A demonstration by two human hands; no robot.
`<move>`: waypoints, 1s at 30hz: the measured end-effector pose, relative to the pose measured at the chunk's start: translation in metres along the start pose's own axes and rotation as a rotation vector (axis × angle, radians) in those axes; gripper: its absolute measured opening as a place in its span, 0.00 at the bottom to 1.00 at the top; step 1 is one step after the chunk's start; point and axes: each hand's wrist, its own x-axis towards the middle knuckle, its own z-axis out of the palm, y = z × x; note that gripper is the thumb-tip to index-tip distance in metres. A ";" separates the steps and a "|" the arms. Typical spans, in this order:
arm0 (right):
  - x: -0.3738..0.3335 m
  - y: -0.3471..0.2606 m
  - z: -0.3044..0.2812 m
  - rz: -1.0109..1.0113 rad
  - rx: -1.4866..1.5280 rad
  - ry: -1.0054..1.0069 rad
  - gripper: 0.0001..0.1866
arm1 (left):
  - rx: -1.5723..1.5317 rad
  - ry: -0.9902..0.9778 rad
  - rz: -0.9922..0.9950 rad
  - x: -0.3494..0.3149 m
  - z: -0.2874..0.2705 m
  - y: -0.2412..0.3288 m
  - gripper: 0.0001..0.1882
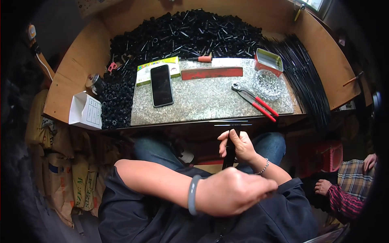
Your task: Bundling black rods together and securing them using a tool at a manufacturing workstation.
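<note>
My right hand (242,146), with a beaded bracelet at its wrist, is closed round a long narrow black piece (229,156) held below the table's front edge. The upper end of this piece shows at the thumb; its exact kind is unclear. My left hand (235,192), wearing a grey-blue bangle, reaches across my lap to the right, nearer to me than the other hand. Its fingers are pressed together and slightly blurred, and whatever they pinch is hidden. Two thin bright strips (231,121) run along the table edge just above my right hand.
A speckled board (194,99) bears a phone (161,86), red-handled pliers (259,104), a red bar (212,73), a clear bowl (268,85) and a tin (269,60). Black parts (182,34) are heaped behind; long black rods (304,73) lie right. Another person's hand (323,187) is at right.
</note>
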 end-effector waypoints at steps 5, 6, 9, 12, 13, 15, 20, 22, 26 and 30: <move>-0.008 0.013 0.002 -0.037 -0.059 0.058 0.25 | -0.259 -0.071 0.171 -0.007 -0.001 -0.017 0.30; -0.008 0.012 0.002 -0.053 -0.076 0.060 0.25 | -0.103 -0.037 0.241 -0.012 -0.016 -0.042 0.33; -0.009 0.012 0.004 -0.081 -0.110 0.094 0.25 | 0.005 0.533 -0.146 -0.022 -0.036 -0.109 0.36; -0.003 0.009 0.010 -0.049 -0.035 0.042 0.23 | -0.063 0.635 -0.224 -0.015 -0.034 -0.137 0.37; -0.003 0.009 0.012 -0.047 -0.039 0.032 0.23 | -0.217 0.631 -0.248 -0.012 -0.031 -0.142 0.37; -0.003 0.011 0.014 -0.029 -0.072 0.038 0.23 | -0.353 0.636 -0.252 -0.006 -0.028 -0.146 0.37; -0.002 0.010 0.017 -0.055 -0.140 0.010 0.20 | -0.648 0.559 -0.317 -0.008 -0.018 -0.150 0.35; -0.005 0.015 0.014 -0.047 -0.102 0.058 0.19 | -0.683 0.544 -0.325 -0.009 -0.020 -0.148 0.34; -0.011 0.025 0.008 -0.065 -0.067 0.087 0.18 | -0.443 0.668 -0.229 -0.005 -0.042 -0.146 0.31; -0.015 0.024 0.004 -0.065 -0.028 0.102 0.17 | 0.389 0.492 -0.554 0.010 -0.166 -0.163 0.20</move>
